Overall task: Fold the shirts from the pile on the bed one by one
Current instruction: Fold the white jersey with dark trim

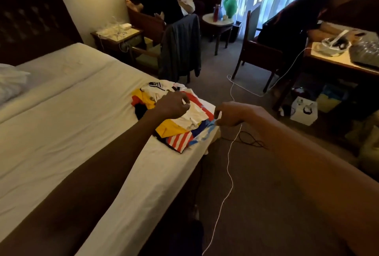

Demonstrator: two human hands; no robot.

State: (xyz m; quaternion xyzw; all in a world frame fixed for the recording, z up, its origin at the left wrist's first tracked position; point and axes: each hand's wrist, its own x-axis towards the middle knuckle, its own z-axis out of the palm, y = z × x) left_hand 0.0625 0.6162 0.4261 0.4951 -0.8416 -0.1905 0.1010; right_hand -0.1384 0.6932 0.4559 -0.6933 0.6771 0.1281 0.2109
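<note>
Head view: jumbled multicoloured shirt pile.

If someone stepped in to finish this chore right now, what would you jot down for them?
Left hand: on top of the pile of shirts, fingers pinching white fabric.
Right hand: at the pile's right edge, pinching a light blue bit of cloth.
The pile sits near the edge of the bed, a jumble of white, yellow, red and striped shirts.
Done: no folded shirts visible.
Left: lift one shirt free, spread it on the open sheet, fold it, then repeat through the pile.
Watch the white cable trailing on the floor beside the bed.
</note>
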